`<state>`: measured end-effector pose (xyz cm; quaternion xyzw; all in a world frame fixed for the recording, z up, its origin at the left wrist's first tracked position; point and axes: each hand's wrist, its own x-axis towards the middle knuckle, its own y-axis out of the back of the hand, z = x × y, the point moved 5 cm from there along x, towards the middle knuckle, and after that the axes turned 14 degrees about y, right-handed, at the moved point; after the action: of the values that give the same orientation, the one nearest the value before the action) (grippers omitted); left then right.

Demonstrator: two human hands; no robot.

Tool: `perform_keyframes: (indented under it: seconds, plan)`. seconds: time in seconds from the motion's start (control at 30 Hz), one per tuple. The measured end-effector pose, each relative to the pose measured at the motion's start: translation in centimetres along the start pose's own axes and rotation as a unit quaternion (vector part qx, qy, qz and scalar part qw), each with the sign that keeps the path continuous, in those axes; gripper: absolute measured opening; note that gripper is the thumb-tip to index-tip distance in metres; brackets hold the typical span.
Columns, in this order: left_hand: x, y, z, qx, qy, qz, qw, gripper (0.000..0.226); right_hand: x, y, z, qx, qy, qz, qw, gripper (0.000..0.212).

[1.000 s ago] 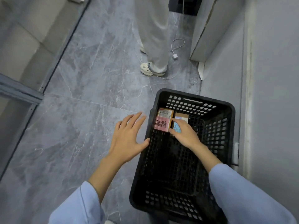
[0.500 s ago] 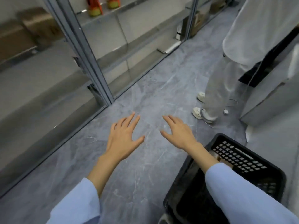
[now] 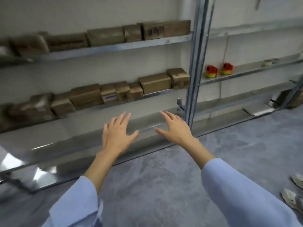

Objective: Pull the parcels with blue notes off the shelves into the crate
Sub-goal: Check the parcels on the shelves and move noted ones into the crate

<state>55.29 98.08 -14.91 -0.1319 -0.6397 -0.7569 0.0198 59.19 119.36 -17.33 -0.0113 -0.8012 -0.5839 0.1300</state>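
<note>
Landmark: grey metal upright post (image 3: 195, 63) of the shelving, running from the top of the view down to the floor (image 3: 147, 185).
Left hand (image 3: 118, 133): in the air left of the post, back of the hand up, in front of the lowest shelf (image 3: 65, 141); grip apart, fingers straight and spread, holding nothing.
Right hand (image 3: 175, 128): just left of the post's foot, beside the left hand but apart from it; grip likewise apart, fingers spread, holding nothing.
Upper row of parcels (image 3: 106, 36): brown boxes side by side on a high shelf, reaching from far left up to the post.
Lower row of parcels (image 3: 154, 82): brown boxes one shelf down, also left of the post, the last one just beside it.
Labelled parcel (image 3: 109, 94): in the lower row, well left of the post; white label with a bluish band, too blurred to read.
Blue notes: cannot tell through the blur.
Orange objects (image 3: 211, 72): two, just right of the post, on a shelf.
Shoes (image 3: 293, 194): on the floor, well right of the post.
</note>
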Motion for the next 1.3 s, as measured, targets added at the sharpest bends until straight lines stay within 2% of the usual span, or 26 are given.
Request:
perform_keyframes:
  seconds: [0.17,0.43,0.8,1.3]
  plan:
    - [2.3,7.2,-12.8,0.013,0.08,0.041,0.996,0.076,8.5,0.8,-13.0,-0.004,0.094,0.013,0.995,0.079]
    - [2.7,13.9,-26.9,0.052,0.172,0.087,0.98,0.073,17.2,0.1,-27.2,-0.04,0.174,0.008,0.984,0.078]
    - [7.3,16.6,-41.2,0.072,0.235,0.117,0.962,0.074,30.5,-2.8,-38.6,-0.063,0.255,-0.005,0.965,0.079]
    - [24.4,20.9,-58.1,0.088,0.274,0.151,0.946,0.076,54.8,-6.9,-51.7,-0.029,0.316,0.02,0.948,0.076]
